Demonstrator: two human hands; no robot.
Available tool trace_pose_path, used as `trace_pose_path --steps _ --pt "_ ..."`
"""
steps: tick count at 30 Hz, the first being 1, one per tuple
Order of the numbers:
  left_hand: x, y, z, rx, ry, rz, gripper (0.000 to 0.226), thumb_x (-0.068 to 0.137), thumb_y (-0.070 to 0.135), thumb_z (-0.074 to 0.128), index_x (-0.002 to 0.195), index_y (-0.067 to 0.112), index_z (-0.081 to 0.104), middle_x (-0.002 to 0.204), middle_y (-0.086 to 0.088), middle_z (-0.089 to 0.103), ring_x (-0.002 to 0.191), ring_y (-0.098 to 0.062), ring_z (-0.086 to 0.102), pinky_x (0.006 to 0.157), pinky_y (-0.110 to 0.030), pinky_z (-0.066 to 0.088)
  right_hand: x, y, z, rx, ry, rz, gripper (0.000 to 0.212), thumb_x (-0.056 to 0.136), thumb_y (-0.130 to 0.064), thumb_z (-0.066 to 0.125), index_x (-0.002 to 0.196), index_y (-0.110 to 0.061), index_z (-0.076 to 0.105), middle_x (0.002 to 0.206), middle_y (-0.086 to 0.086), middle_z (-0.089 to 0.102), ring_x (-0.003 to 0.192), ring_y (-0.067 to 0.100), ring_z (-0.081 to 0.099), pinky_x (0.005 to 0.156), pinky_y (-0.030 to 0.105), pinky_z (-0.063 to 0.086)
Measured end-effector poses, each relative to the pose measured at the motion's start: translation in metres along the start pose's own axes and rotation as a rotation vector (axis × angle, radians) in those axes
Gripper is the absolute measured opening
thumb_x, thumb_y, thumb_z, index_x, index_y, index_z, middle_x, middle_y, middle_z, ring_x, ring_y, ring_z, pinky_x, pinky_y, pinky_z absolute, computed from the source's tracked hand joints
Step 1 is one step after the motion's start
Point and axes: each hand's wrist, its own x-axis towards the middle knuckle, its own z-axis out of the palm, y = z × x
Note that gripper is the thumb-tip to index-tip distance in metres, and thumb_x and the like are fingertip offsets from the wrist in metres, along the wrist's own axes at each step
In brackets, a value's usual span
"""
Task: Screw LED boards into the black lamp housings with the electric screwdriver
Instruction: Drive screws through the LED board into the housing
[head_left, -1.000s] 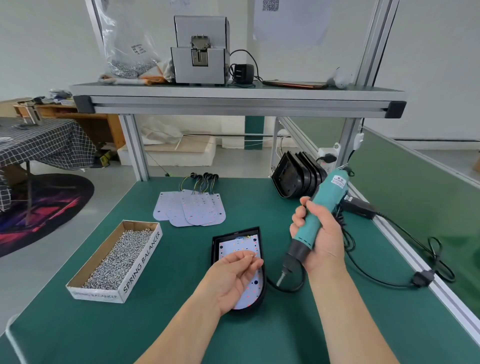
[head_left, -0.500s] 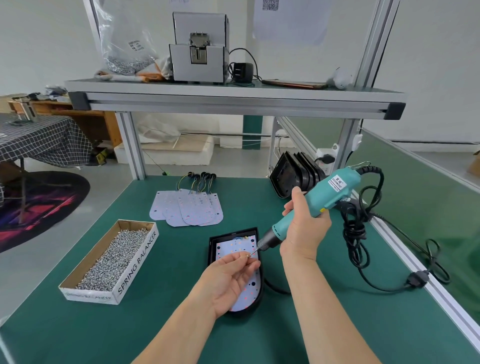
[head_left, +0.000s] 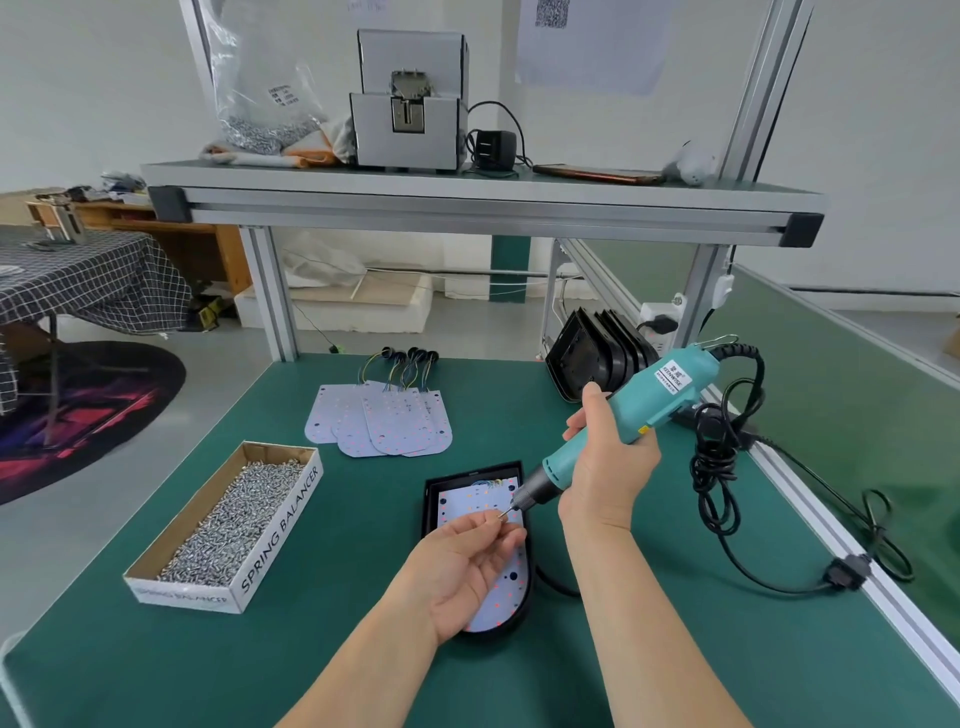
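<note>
right grip (head_left: 605, 467) wrapped round teal electric screwdriver (head_left: 644, 410), bit slanted down-left onto screw (head_left: 501, 514) pinched in left grip (head_left: 467, 566); both above led board (head_left: 462, 506) seated in black housing (head_left: 431, 499), mid bench (head_left: 363, 571)

Right hand (head_left: 608, 467) grips the electric screwdriver (head_left: 660, 395), its bit meeting a screw (head_left: 502, 514) the left hand (head_left: 467, 561) pinches.
</note>
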Motion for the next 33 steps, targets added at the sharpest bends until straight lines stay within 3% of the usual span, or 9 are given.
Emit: trace_pose_path --steps 6,21,33 --pt "0.000 0.000 -0.001 -0.005 -0.004 0.001 0.008 0.095 -0.009 0.055 0.094 -0.009 0.062 0.078 -0.022 0.070 0.067 -0.025 0.074 0.066 -0.027 0.063 -0.002 -0.003 0.000 0.024 -0.018 -0.013 0.020 0.076 -0.023 0.076 0.078 -0.015 0.058 0.055 -0.004 0.058 0.050 0.013 0.051 0.054 0.022 0.047" --pt "-0.003 -0.003 0.001 0.007 0.022 0.038 0.015 0.092 -0.016 0.053 0.086 -0.007 0.064 0.076 -0.018 0.071 0.070 -0.025 0.074 0.060 -0.023 0.060 -0.007 0.000 0.001 -0.030 0.010 -0.076 0.018 0.080 -0.019 0.075 0.075 -0.019 0.058 0.053 -0.005 0.059 0.048 0.011 0.052 0.051 0.020 0.048" --pt "-0.008 -0.011 0.003 0.074 0.034 0.159 0.015 0.092 -0.017 0.053 0.089 -0.005 0.061 0.079 -0.019 0.071 0.074 -0.026 0.075 0.065 -0.022 0.059 0.000 0.003 -0.004 -0.080 0.122 0.034 0.020 0.083 -0.020 0.073 0.079 -0.018 0.054 0.053 -0.007 0.060 0.047 0.010 0.053 0.055 0.025 0.047"
